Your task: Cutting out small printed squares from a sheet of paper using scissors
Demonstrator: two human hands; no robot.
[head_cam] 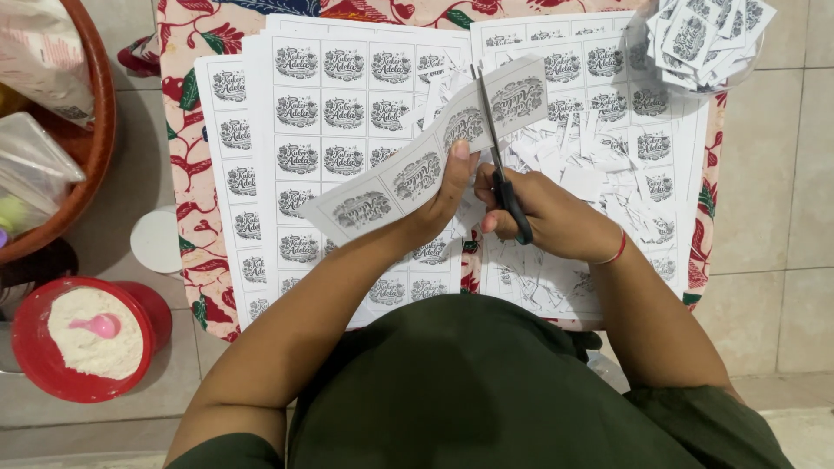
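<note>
My left hand (443, 193) pinches a long paper strip of printed labels (408, 174) that slants from lower left up to the right. My right hand (543, 213) grips black-handled scissors (497, 152), blades pointing away from me and crossing the strip near its upper end. Under both hands lie white sheets of printed black-and-white labels (339, 87) spread on a floral cloth (195, 187). Small paper offcuts (599, 174) are scattered on the right-hand sheet.
A clear container of cut labels (699, 35) stands at the top right. On the tiled floor to the left are a red bowl of white powder with a pink spoon (82, 339), a white round lid (156, 241) and a brown basin holding plastic bags (48, 113).
</note>
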